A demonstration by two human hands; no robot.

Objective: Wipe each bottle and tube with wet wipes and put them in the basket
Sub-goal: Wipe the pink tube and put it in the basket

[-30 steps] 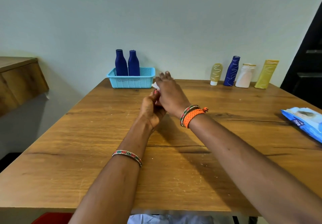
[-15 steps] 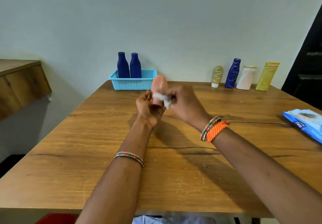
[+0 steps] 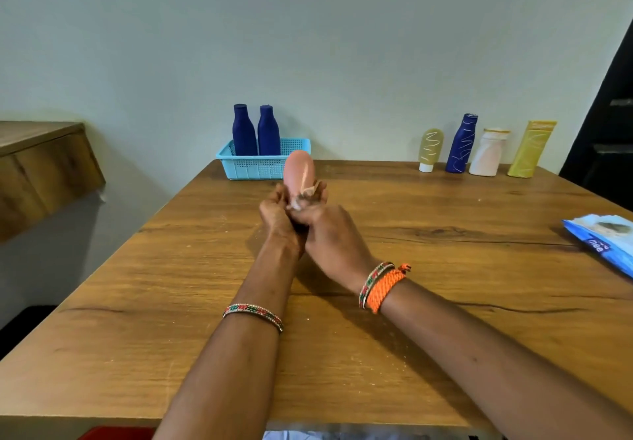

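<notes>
My left hand (image 3: 278,217) grips the lower end of a peach-pink tube (image 3: 299,171) held upright above the table's middle. My right hand (image 3: 330,238) pinches a white wet wipe (image 3: 304,196) against the tube's lower part. The tube's rounded top stands free above both hands. A light blue basket (image 3: 255,165) sits at the table's far edge with two dark blue bottles (image 3: 244,130) upright inside. At the far right stand a small yellow tube (image 3: 430,149), a dark blue bottle (image 3: 462,143), a white bottle (image 3: 488,152) and a tall yellow tube (image 3: 531,148).
A blue wet-wipe pack (image 3: 604,238) lies at the table's right edge. The wooden table (image 3: 445,268) meets a pale wall at the back. A wooden cabinet (image 3: 37,165) juts out on the left, and a dark doorway (image 3: 606,114) is on the right.
My right hand slid down from the tube's top to its lower part with the wipe, uncovering the pink top. My left hand kept its hold on the tube.
</notes>
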